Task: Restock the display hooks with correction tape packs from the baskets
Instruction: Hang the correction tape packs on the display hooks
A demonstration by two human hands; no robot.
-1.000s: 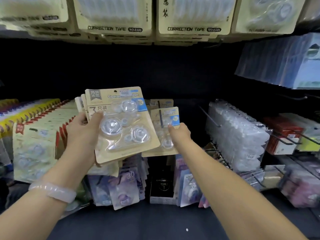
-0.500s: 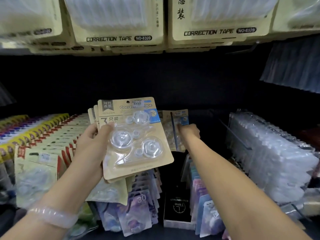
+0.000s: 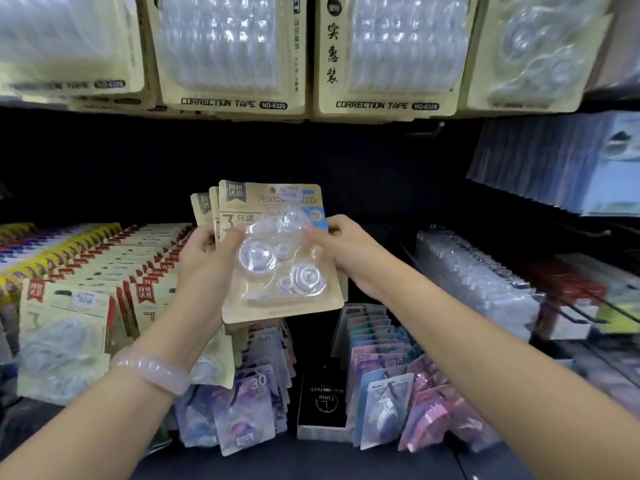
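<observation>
Both hands – left (image 3: 207,268), right (image 3: 349,251) – grip tape packs (image 3: 277,258).

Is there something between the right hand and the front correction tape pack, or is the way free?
Nothing visible stands between them. The right hand already pinches the right edge of the front pack, while the left hand holds the stack.

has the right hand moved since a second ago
Yes. The right hand left the hook behind and came back toward the person, now pinching the front pack in the left hand.

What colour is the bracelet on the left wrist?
Translucent pale pink beaded bracelet; head view, the only one.
</observation>
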